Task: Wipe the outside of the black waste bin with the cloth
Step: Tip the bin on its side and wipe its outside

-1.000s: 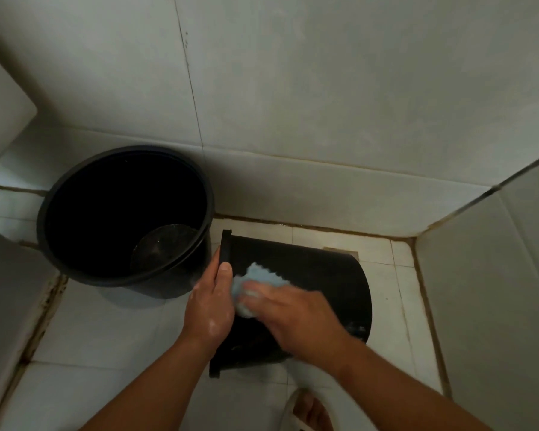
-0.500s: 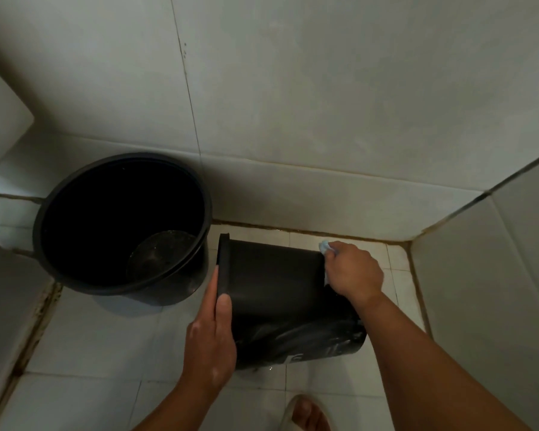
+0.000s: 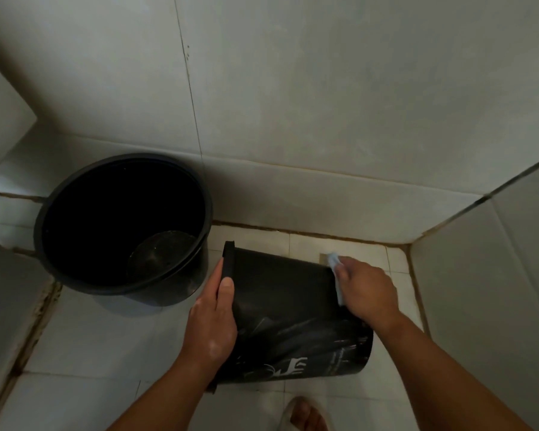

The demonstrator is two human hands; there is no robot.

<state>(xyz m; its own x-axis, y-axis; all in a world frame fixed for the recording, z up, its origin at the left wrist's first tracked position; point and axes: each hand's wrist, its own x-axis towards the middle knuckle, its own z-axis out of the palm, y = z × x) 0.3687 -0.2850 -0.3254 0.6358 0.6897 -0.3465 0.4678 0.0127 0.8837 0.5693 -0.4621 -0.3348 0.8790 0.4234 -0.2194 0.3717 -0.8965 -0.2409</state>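
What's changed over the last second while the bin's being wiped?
The right hand swept the cloth along the bin, from beside the left hand to the base end. The left hand still grips the bin; the bucket hasn't moved.

You have a single wide-angle view from your head, tilted forward and steeply down toward the far right corner of the tiled floor (image 3: 84,331), near enough that the black waste bin (image 3: 287,306) fills the lower middle.
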